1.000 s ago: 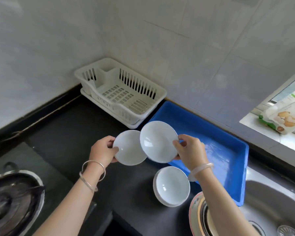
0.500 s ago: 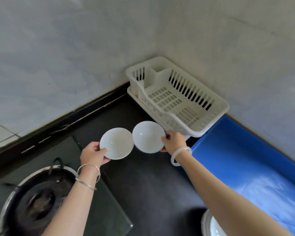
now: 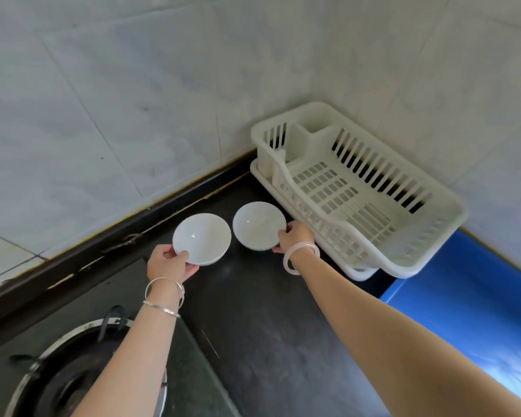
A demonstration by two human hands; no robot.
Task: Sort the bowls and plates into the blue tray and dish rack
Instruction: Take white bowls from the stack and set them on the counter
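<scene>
One gas burner (image 3: pixel 66 377) is seen nearest, at seven o'clock in the view, set in a dark glass hob (image 3: pixel 193 371). The black counter (image 3: pixel 268 341) is spread across six o'clock, and two bare forearms are stretched out above it. Two silver bangles (image 3: pixel 160 308) are worn on the left wrist and one white bangle (image 3: pixel 285 263) on the right.

Two white bowls are held, one in each hand, just left of the middle of the view. The left bowl (image 3: pixel 202 239) is gripped by the left hand (image 3: pixel 169 263) at its seven o'clock edge: the thumb is laid over the rim and the fingers are curled underneath. The right bowl (image 3: pixel 259 225) is pinched by the right hand (image 3: pixel 295 236) at its four o'clock edge, with the fingers curled round the rim. Both bowls are tipped so that their insides are shown. They are kept side by side, their rims close but apart. Whether either bowl touches the counter cannot be told.

One blue tray (image 3: pixel 463 311) is placed at four o'clock and is cut off by the frame edge. One white dish rack (image 3: pixel 409 260) is set at two o'clock, in the corner, on its drip tray; its near long side is just beside the right hand. Pale wall tiles (image 3: pixel 133 85) are seen from nine to one o'clock.
</scene>
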